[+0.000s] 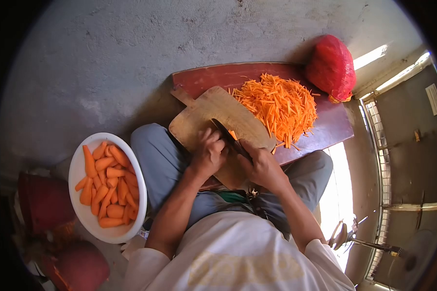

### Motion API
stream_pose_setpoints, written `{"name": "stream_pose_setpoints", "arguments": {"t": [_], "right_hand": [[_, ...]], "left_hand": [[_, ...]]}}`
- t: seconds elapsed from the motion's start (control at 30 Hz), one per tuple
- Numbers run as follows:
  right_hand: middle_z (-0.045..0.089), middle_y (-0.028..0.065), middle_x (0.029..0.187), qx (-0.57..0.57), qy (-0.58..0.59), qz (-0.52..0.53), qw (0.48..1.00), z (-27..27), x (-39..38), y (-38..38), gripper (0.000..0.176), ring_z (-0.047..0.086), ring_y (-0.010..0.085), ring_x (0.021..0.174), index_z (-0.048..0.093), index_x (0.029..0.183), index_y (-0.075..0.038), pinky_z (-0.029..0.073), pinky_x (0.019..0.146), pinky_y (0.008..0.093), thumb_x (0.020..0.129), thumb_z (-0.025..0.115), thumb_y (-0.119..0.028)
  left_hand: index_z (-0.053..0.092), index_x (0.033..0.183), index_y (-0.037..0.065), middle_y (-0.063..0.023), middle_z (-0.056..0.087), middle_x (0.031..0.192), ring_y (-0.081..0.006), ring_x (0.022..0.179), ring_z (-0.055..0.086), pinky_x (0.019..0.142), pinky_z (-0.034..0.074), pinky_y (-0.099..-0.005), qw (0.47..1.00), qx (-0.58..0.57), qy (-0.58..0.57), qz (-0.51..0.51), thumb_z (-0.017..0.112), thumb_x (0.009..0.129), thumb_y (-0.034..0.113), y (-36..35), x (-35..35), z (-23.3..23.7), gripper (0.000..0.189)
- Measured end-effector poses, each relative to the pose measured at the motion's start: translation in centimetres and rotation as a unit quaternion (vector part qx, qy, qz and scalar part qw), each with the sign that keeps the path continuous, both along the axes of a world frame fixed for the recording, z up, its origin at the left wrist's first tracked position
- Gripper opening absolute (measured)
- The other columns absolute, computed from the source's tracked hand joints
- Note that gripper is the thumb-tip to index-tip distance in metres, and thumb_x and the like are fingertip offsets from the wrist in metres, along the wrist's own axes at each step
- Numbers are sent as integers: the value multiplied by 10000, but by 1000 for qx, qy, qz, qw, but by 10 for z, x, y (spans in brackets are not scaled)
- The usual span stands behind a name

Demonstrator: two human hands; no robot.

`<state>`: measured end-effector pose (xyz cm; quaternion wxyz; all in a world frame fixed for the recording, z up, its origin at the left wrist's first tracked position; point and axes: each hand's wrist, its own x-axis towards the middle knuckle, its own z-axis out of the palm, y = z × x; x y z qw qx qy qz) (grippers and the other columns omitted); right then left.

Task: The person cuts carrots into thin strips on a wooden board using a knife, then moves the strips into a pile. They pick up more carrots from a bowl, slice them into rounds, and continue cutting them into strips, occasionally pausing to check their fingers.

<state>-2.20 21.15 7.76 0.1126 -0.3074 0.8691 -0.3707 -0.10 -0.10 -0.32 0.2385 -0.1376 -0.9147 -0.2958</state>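
My right hand (258,162) is closed round the handle of a dark-bladed knife (222,128), its blade angled up and left over a wooden cutting board (204,114). Just left of the blade, my left hand (210,151) rests on the board with fingers curled down; whatever lies under them is hidden. A small orange carrot piece (233,134) shows on the blade's right side. Beyond the board's right edge, a heap of carrot strips (281,106) is piled on the dark red bench (238,71).
A white basin (75,194) holding several peeled carrots (112,182) stands left of my knee. A full red mesh bag (331,68) sits at the bench's far right end. Dark red buckets (46,201) are at lower left. The grey wall (131,48) borders the bench.
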Motion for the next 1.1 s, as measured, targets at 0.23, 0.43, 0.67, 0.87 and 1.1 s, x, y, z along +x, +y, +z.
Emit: {"name": "stream_pose_setpoints", "arguments": {"t": [0.23, 0.43, 0.67, 0.87, 1.1], "right_hand": [[754, 259, 1041, -89, -32, -49, 994, 5, 3, 21, 439, 750, 319, 960, 665, 1404, 71, 581, 857, 413, 1029, 735, -146], [755, 345, 1086, -34, -53, -83, 995, 16, -1, 25, 448, 779, 457, 1053, 652, 1396, 103, 595, 889, 437, 1035, 723, -154], [742, 313, 997, -24, 7, -51, 998, -4, -2, 19, 435, 756, 420, 903, 669, 1392, 74, 578, 826, 446, 1029, 729, -157], [756, 334, 1067, 0, 42, -28, 999, 1, -8, 6, 433, 754, 482, 997, 677, 1395, 65, 583, 859, 474, 1018, 721, -144], [726, 240, 952, -81, -29, -19, 996, -6, -23, 15, 403, 692, 286, 842, 685, 1363, 57, 560, 800, 422, 1018, 727, -148]], "left_hand": [[758, 910, 55, -93, 700, 972, -342, 988, 629, 883, 470, -498, 999, 33, 22, 15, 804, 826, 73, 3, -3, -6, 97], [771, 974, 47, -93, 675, 903, -334, 913, 635, 841, 470, -480, 998, 55, 37, 10, 792, 852, 14, 3, -7, 0, 128], [756, 955, 50, -102, 662, 956, -342, 966, 608, 873, 463, -498, 999, 31, 8, 6, 715, 861, 48, 4, -8, 0, 103], [753, 953, 47, -109, 658, 964, -359, 974, 602, 873, 461, -508, 1000, 27, 3, -2, 703, 835, 45, 3, -6, 1, 129], [745, 989, 44, -102, 647, 936, -349, 929, 632, 845, 473, -481, 999, 34, 21, 16, 759, 897, 56, 3, -7, 0, 93]]}}
